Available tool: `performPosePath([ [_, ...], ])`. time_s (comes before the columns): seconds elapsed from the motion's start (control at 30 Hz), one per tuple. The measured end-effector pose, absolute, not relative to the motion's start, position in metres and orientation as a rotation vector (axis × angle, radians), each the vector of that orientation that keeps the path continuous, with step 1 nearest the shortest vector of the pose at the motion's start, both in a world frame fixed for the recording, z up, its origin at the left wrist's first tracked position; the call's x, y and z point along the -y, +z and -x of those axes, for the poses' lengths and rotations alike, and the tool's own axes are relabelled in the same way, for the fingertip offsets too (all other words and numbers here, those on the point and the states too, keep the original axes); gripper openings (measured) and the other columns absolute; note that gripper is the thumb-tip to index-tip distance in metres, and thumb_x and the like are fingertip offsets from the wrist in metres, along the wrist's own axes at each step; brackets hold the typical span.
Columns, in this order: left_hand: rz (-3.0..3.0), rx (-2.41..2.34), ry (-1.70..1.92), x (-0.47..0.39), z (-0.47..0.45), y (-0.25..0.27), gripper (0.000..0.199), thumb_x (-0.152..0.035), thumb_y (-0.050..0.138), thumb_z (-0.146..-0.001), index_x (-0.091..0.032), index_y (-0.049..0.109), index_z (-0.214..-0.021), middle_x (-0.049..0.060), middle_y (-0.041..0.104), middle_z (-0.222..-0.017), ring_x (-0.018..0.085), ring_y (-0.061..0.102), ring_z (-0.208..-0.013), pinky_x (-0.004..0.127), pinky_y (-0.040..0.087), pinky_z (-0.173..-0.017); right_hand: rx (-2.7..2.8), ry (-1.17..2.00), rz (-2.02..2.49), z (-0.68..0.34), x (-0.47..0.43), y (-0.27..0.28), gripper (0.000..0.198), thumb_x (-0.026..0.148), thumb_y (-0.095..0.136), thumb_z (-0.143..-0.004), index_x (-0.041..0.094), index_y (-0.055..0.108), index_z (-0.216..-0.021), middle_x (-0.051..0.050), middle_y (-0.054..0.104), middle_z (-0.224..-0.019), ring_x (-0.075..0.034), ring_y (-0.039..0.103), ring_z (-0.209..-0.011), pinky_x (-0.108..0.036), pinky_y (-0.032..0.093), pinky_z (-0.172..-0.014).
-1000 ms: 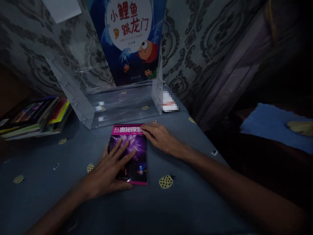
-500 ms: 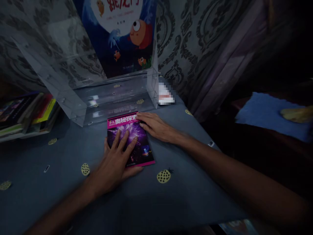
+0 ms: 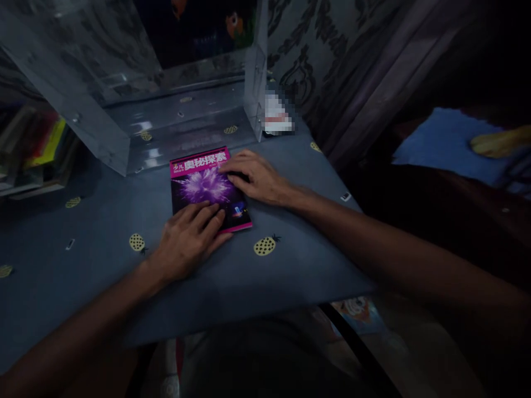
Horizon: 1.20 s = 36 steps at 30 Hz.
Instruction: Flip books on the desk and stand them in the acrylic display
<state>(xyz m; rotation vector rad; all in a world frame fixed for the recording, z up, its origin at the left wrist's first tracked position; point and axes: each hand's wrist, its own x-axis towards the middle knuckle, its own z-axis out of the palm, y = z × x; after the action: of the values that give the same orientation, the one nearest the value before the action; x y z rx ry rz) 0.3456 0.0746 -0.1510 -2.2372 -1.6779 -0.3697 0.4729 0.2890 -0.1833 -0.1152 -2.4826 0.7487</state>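
Note:
A small book (image 3: 203, 185) with a purple starburst and a magenta title band lies closed on the blue tablecloth (image 3: 215, 287). My left hand (image 3: 188, 237) rests over its lower left part, fingers stretched out and thumb along the bottom edge. On the book's right side lies my right hand (image 3: 253, 174), its slightly bent fingers reaching over the cover. Both hands are open, and neither grips the book. My left hand hides the cover's lower left corner.
A clear acrylic stand (image 3: 253, 94) behind the book holds a dark blue picture book (image 3: 199, 33). Several stacked books (image 3: 37, 149) lie at the left. Beyond the table's right edge is a blue cloth (image 3: 440, 146). A blurred-out white item (image 3: 277, 113) is beside the stand.
The view has tilted down, showing the table's front edge. My left hand has slid down the cover towards its bottom edge. My right hand has shifted from the top right corner further onto the cover.

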Motion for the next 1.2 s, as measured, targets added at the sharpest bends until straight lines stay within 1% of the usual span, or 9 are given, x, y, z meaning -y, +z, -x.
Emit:
performPosePath([
  [0.23,2.237,1.638,-0.451,-0.076,-0.346,-0.146,0.026,-0.030,0.055,-0.103,-0.013,0.071,-0.114,0.010,0.078,-0.110,0.025,0.072,-0.095,0.039,0.062,-0.080,2.326,1.136,0.167,-0.499,-0.267,-0.177,0.029,0.019,0.052,-0.097,0.016,0.075,-0.114,-0.007,0.077,-0.103,-0.020,0.068,-0.101,-0.037,0.053,-0.094],
  [0.33,2.226,1.659,-0.421,-0.076,-0.346,-0.145,0.028,-0.029,0.050,-0.105,-0.014,0.072,-0.113,0.010,0.078,-0.109,0.025,0.072,-0.093,0.038,0.062,-0.073,2.265,1.293,0.195,-0.507,-0.258,-0.170,0.029,0.020,0.052,-0.098,0.015,0.073,-0.116,-0.005,0.078,-0.095,-0.018,0.072,-0.092,-0.033,0.055,-0.088],
  [0.4,2.218,1.659,-0.405,-0.075,-0.346,-0.144,0.028,-0.029,0.050,-0.105,-0.014,0.072,-0.113,0.010,0.078,-0.107,0.026,0.072,-0.092,0.037,0.061,-0.069,2.242,1.328,0.207,-0.510,-0.252,-0.164,0.029,0.022,0.052,-0.098,0.014,0.073,-0.117,-0.005,0.078,-0.091,-0.017,0.072,-0.087,-0.030,0.055,-0.083],
  [0.5,2.219,1.640,-0.400,-0.075,-0.347,-0.146,0.028,-0.028,0.051,-0.104,-0.012,0.072,-0.112,0.011,0.078,-0.107,0.026,0.072,-0.094,0.039,0.062,-0.074,2.267,1.263,0.154,-0.514,-0.244,-0.156,0.028,0.023,0.053,-0.099,0.013,0.073,-0.115,-0.004,0.077,-0.088,-0.015,0.071,-0.082,-0.028,0.055,-0.079],
  [0.67,2.215,1.615,-0.371,-0.074,-0.348,-0.150,0.030,-0.033,0.053,-0.104,-0.012,0.072,-0.114,0.013,0.076,-0.113,0.028,0.071,-0.102,0.041,0.062,-0.084,2.423,0.898,0.038,-0.524,-0.235,-0.156,0.024,0.023,0.055,-0.099,0.018,0.075,-0.111,-0.005,0.076,-0.091,-0.018,0.069,-0.083,-0.032,0.055,-0.079],
  [0.77,2.226,1.625,-0.377,-0.073,-0.348,-0.151,0.033,-0.036,0.054,-0.103,-0.011,0.071,-0.116,0.015,0.076,-0.114,0.029,0.071,-0.104,0.042,0.063,-0.085,2.461,0.781,-0.066,-0.527,-0.231,-0.161,0.024,0.022,0.054,-0.100,0.020,0.076,-0.108,-0.005,0.076,-0.090,-0.019,0.068,-0.084,-0.033,0.056,-0.078],
  [0.9,2.245,1.656,-0.395,-0.073,-0.347,-0.152,0.033,-0.037,0.053,-0.103,-0.013,0.071,-0.116,0.014,0.075,-0.114,0.028,0.070,-0.103,0.043,0.062,-0.087,2.448,0.655,-0.190,-0.526,-0.228,-0.162,0.022,0.020,0.054,-0.102,0.018,0.075,-0.099,-0.005,0.075,-0.080,-0.018,0.065,-0.075,-0.032,0.055,-0.071],
  [1.03,2.249,1.667,-0.397,-0.072,-0.346,-0.154,0.034,-0.039,0.053,-0.104,-0.013,0.070,-0.117,0.013,0.075,-0.114,0.028,0.069,-0.105,0.043,0.061,-0.088,2.431,0.641,-0.248,-0.524,-0.225,-0.162,0.020,0.018,0.056,-0.102,0.015,0.074,-0.096,-0.005,0.073,-0.075,-0.018,0.064,-0.073,-0.030,0.054,-0.067],
  [1.2,2.272,1.755,-0.493,-0.074,-0.342,-0.152,0.030,-0.036,0.051,-0.104,-0.015,0.072,-0.113,0.012,0.074,-0.113,0.025,0.068,-0.100,0.040,0.059,-0.085,2.380,0.747,-0.185,-0.522,-0.223,-0.166,0.016,0.017,0.058,-0.100,0.015,0.074,-0.103,-0.007,0.076,-0.085,-0.018,0.068,-0.080,-0.031,0.057,-0.075],
])
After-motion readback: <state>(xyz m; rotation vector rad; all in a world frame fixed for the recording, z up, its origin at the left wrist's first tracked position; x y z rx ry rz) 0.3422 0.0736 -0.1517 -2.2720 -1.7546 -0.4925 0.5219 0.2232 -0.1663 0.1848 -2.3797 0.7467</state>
